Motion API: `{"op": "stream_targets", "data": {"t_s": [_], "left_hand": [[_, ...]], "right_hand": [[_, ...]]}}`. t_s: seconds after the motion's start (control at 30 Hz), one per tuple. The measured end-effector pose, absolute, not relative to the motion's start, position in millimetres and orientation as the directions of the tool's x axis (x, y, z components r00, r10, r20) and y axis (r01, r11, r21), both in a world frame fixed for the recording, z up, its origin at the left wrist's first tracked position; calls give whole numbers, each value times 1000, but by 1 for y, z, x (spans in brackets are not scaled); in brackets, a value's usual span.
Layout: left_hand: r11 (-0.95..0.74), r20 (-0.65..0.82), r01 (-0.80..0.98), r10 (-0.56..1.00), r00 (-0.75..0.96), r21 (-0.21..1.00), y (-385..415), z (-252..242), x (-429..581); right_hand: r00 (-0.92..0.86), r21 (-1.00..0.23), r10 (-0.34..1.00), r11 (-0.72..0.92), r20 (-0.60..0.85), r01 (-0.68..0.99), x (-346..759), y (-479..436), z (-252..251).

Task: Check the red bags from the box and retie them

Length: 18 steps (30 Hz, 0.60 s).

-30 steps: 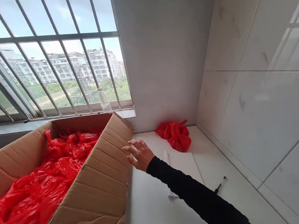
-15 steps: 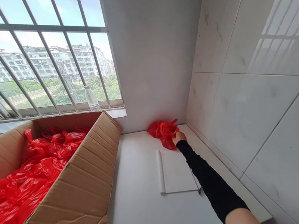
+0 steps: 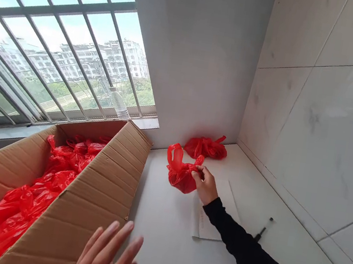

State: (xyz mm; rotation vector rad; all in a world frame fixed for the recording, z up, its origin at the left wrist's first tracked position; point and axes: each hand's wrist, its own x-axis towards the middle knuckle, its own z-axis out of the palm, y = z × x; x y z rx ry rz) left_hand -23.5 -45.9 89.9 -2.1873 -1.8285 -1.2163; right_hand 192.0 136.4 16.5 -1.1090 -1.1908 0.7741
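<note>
My right hand (image 3: 205, 184) pinches a red plastic bag (image 3: 183, 178) by its gathered top, over the white table (image 3: 163, 237). One loop handle of the bag stands up at its left. Behind it, a second red plastic bag (image 3: 206, 148) lies against the grey wall. My left hand (image 3: 110, 255) shows at the bottom edge, fingers apart and holding nothing, in front of the cardboard box (image 3: 90, 207). Red plastic bags (image 3: 55, 179) fill that box. What the held bag contains cannot be made out.
A white notepad (image 3: 211, 227) lies partly under my right forearm, with a dark pen-like object (image 3: 261, 233) to its right. On the sill by the barred window stands a clear plastic bottle (image 3: 119, 104). Tiled wall (image 3: 324, 128) bounds the table's right side.
My right hand has drawn one red bag from the pile at the wall toward me, leaving another behind. My left hand has come into view. The view has shifted slightly.
</note>
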Motion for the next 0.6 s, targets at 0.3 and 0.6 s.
{"op": "stream_targets", "data": {"t_s": [0.3,0.6], "left_hand": [[75,571,993,821,-8,-94,69,52,-71],[92,534,989,846,-15,-117,74,36,-98]], "right_hand": [[112,-964,988,132,108,-233,130,74,-51],[74,-969,979,198,188,-146,157,89,-56]]}}
